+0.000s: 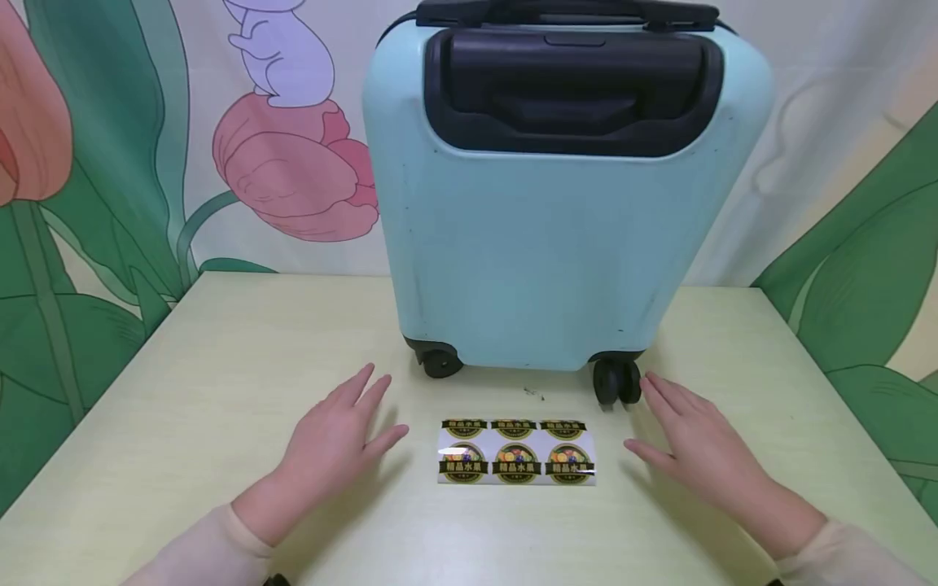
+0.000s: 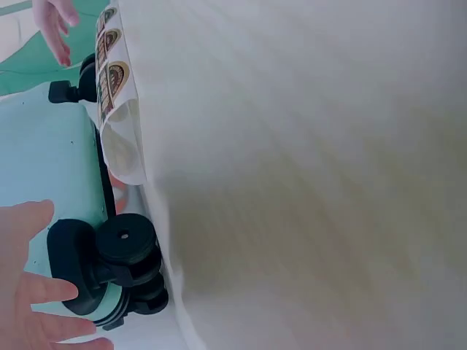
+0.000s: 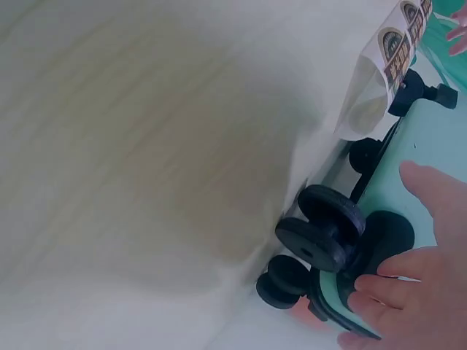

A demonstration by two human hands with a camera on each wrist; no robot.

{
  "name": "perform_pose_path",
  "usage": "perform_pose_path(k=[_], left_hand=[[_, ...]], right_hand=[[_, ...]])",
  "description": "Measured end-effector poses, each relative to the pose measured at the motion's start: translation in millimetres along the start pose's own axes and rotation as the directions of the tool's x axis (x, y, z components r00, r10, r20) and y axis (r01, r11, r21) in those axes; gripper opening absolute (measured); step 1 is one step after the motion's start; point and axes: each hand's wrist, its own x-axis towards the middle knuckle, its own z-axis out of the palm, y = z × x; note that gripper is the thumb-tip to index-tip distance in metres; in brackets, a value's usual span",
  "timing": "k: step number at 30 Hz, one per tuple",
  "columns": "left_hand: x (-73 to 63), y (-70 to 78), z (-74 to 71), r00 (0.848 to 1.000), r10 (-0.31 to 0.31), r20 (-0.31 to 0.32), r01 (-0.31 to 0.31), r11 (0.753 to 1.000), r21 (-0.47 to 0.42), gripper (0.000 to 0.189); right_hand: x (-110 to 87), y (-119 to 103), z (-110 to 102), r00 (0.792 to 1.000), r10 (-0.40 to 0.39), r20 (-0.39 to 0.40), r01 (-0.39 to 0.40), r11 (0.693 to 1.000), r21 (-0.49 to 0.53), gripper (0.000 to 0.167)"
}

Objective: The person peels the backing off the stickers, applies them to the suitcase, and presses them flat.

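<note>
A light-blue suitcase [image 1: 528, 252] with black trim stands upright on its wheels at the back of the table. In front of it lies a sheet of round fruit stickers [image 1: 517, 452] in two rows, black and gold, its near edge curled up in the wrist views. My left hand [image 1: 333, 439] hovers left of the sheet, fingers spread and holding nothing. To the right, my right hand [image 1: 696, 439] is held with straight fingers, its fingertips beside the suitcase's right front wheel [image 1: 616, 382]. The left front wheel [image 2: 125, 239] shows beyond the left fingers in the left wrist view.
A pale wooden table [image 1: 183, 391] carries everything. Behind it hangs a backdrop [image 1: 293, 163] printed with large flowers and leaves. Small dark specks [image 1: 534, 394] lie between the suitcase and the sticker sheet. The suitcase's black handle [image 1: 572, 89] is folded down at its top.
</note>
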Motion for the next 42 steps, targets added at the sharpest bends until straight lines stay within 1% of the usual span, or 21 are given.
perform_pose_path(k=[2,4,7,9,11,13,15,17,22,26,31,33,35,37,42], left_hand=[[0.3,2.6,-0.1,1.000,-0.009,0.002,0.010,0.999,-0.038,0.064],[0.6,5.2,0.2,1.000,-0.017,0.013,0.018,0.997,-0.075,0.059],[0.7,9.3,1.0,0.998,-0.035,0.044,0.040,0.991,-0.129,0.053],[0.5,11.7,2.2,0.995,-0.058,0.078,0.070,0.983,-0.171,0.049],[0.6,14.0,3.3,0.988,-0.089,0.130,0.116,0.969,-0.219,0.046],[0.9,16.5,3.9,0.975,-0.115,0.190,0.166,0.946,-0.279,0.044],[1.3,18.5,4.1,0.962,-0.124,0.245,0.204,0.919,-0.337,0.040],[0.9,20.1,4.4,0.953,-0.109,0.283,0.217,0.897,-0.386,0.033],[-0.9,22.8,7.1,0.946,-0.023,0.322,0.179,0.867,-0.466,0.020],[-1.1,23.8,9.0,0.930,0.020,0.368,0.193,0.824,-0.532,0.021],[-0.8,23.9,13.6,0.905,0.052,0.423,0.235,0.768,-0.596,0.026],[-0.1,24.2,15.7,0.896,0.059,0.439,0.251,0.748,-0.614,0.027],[0.6,24.3,17.6,0.893,0.064,0.446,0.259,0.737,-0.624,0.025],[1.3,24.6,18.9,0.891,0.064,0.449,0.263,0.734,-0.627,0.023],[3.5,25.0,21.8,0.891,0.066,0.449,0.256,0.743,-0.618,0.019]], right_hand=[[1.5,-2.1,1.4,0.999,-0.024,-0.042,0.025,1.000,0.014,0.072],[2.9,-5.2,2.4,0.998,-0.028,-0.064,0.030,0.999,0.036,0.067],[5.4,-11.3,3.4,0.999,-0.011,-0.050,0.015,0.997,0.073,0.061],[6.8,-16.8,3.8,1.000,0.002,-0.027,0.001,0.996,0.093,0.059],[8.6,-22.9,4.6,1.000,0.004,-0.006,-0.003,0.994,0.113,0.055],[10.4,-29.2,5.8,1.000,-0.003,0.003,0.003,0.991,0.131,0.052],[12.1,-35.7,7.0,1.000,-0.009,0.008,0.008,0.989,0.151,0.049],[13.4,-41.9,8.4,1.000,-0.016,0.015,0.013,0.985,0.172,0.045],[15.2,-57.1,9.4,0.999,-0.034,0.030,0.025,0.968,0.248,0.039],[15.7,-68.3,10.6,0.996,-0.067,0.051,0.048,0.950,0.309,0.037],[16.2,-81.7,11.9,0.990,-0.101,0.100,0.056,0.924,0.379,0.037],[16.4,-86.4,12.0,0.988,-0.113,0.103,0.063,0.914,0.401,0.036],[16.7,-90.4,12.4,0.987,-0.121,0.106,0.067,0.908,0.414,0.035],[17.1,-93.5,12.9,0.986,-0.131,0.107,0.073,0.900,0.431,0.034],[17.8,-97.2,15.8,0.984,-0.148,0.100,0.086,0.886,0.456,0.033]])
